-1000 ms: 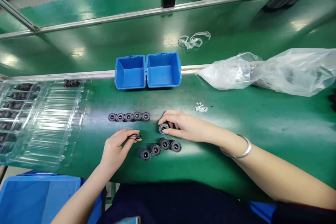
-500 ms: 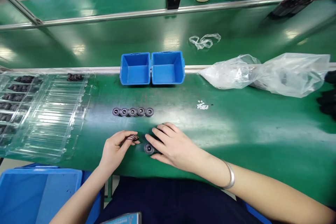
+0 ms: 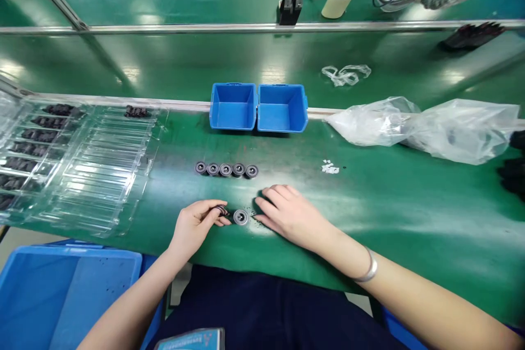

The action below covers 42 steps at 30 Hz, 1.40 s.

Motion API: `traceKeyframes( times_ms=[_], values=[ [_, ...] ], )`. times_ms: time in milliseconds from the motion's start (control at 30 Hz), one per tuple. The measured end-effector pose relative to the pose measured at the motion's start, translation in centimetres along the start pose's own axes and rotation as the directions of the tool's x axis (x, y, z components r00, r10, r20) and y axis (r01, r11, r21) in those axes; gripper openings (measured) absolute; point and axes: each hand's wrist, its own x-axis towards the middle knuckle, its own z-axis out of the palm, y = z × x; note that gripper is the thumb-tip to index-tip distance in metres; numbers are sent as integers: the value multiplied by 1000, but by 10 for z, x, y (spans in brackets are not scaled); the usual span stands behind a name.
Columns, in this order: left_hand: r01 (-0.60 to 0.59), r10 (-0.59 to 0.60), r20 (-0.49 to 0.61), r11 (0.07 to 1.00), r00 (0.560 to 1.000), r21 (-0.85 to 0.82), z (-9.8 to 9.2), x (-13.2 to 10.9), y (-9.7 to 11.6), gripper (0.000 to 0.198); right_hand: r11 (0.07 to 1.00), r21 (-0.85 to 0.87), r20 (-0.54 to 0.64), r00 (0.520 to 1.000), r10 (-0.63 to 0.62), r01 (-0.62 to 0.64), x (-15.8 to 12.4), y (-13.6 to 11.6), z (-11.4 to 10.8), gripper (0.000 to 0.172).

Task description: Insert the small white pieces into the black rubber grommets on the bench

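Note:
My left hand (image 3: 197,225) is closed, with a small bundle of thin black rings (image 3: 222,210) pinched between thumb and fingers. Just right of those fingertips, a round dark grey part (image 3: 240,217) with a hole in its middle lies on the green table. My right hand (image 3: 290,213) rests low over the table to the right of that part, thumb and fingers apart. Tiny dark bits (image 3: 257,223) are scattered by its thumb. Farther back, several similar round parts (image 3: 226,169) stand side by side in a row.
Two blue bins (image 3: 233,116) stand behind the row. Small white pieces (image 3: 329,167) lie to the right, with clear plastic bags (image 3: 377,121) behind them. Clear trays (image 3: 109,169) with black parts cover the left side. A large blue crate (image 3: 69,295) sits below the table edge.
My right hand has drawn away from the round part to the right, uncovering the tiny dark bits. My left hand keeps the rings. The whole view has shifted a little.

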Motion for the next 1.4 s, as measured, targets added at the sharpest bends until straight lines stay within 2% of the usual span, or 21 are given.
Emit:
traceKeyframes(
  times_ms=[100, 167, 233, 300, 367, 467, 567, 667, 733, 800, 1033, 1100, 1200, 1300, 1400],
  values=[
    [-10, 11, -4, 1000, 1000, 19, -3, 0, 3, 24, 998, -34, -81, 996, 45, -47, -5, 4, -11, 44],
    [-21, 21, -12, 999, 1000, 33, -5, 0, 5, 24, 998, -45, -150, 988, 29, -37, -4, -2, -17, 52],
    [-39, 40, -22, 998, 999, 49, -7, 0, 7, 24, 998, -47, -156, 987, -39, 32, 1, -15, -17, 45],
    [-64, 67, -38, 995, 997, 70, -10, 0, 8, 24, 993, -34, -112, 987, -114, 111, 9, -29, -11, 34],
    [-97, 103, -65, 991, 993, 98, -15, -1, 9, 23, 989, 2, -81, 986, -147, 147, 20, -39, -2, 32],
    [-149, 168, -113, 975, 979, 163, -24, -3, 13, 23, 984, 101, -84, 987, -138, 146, 38, -44, 4, 32],
    [-235, 278, -110, 925, 954, 298, -32, -6, 21, 23, 956, 276, -149, 987, -57, 97, 53, -44, -7, 34],
    [-357, 424, -58, 822, 904, 445, -35, -9, 31, 24, 834, 551, -215, 972, 91, 44, 66, -47, -19, 27],
    [-424, 500, -24, 757, 866, 496, -34, -11, 36, 25, 695, 718, -198, 968, 152, 38, 72, -50, -22, 15],
    [-467, 543, 5, 717, 840, 517, -33, -13, 40, 25, 555, 831, -149, 972, 183, 23, 76, -51, -20, 11],
    [-521, 548, 97, 705, 831, 481, -32, -21, 33, 28, 188, 972, 91, 960, 264, -144, 76, -45, -15, 26],
    [-509, 541, 90, 706, 836, 492, -32, -23, 32, 28, 123, 978, 126, 951, 284, -166, 74, -45, -15, 29],
    [-453, 505, 47, 723, 862, 521, -36, -26, 31, 28, 145, 972, 129, 934, 334, -186, 71, -45, -11, 29],
    [-403, 489, -4, 723, 872, 561, -42, -30, 28, 25, 279, 931, 135, 933, 334, -234, 68, -43, -5, 26],
    [-415, 512, 9, 686, 859, 599, -45, -33, 19, 25, 381, 889, 130, 938, 320, -253, 67, -42, 1, 22]
  ],
)
